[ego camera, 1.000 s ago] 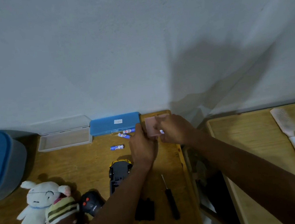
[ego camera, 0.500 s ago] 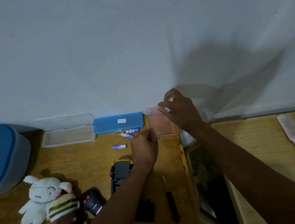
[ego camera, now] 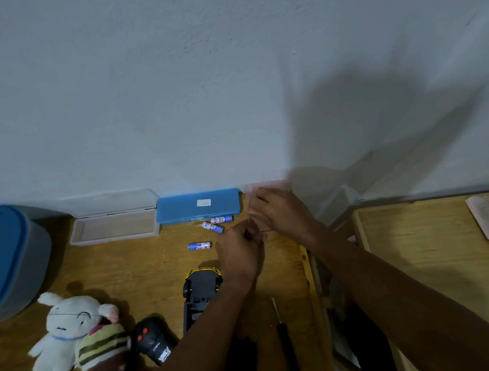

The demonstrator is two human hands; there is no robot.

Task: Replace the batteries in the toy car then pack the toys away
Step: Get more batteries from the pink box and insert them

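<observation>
Wooden surface [ego camera: 127, 267]: toy car [ego camera: 200, 291] open belly-up, batteries [ego camera: 199, 245] loose, toys [ego camera: 64, 325] unpacked; my left hand [ego camera: 240, 253] and right hand [ego camera: 283, 214] grip the pink case [ego camera: 269, 185].

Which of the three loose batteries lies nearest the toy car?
The lone battery, by itself between the toy car and the other two batteries beside the blue case.

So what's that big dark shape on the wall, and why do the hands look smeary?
Head view: a shadow on the wall, likely cast by the person's arms; the left hand and right hand are motion-blurred, the nearest battery fairly sharp.
</observation>
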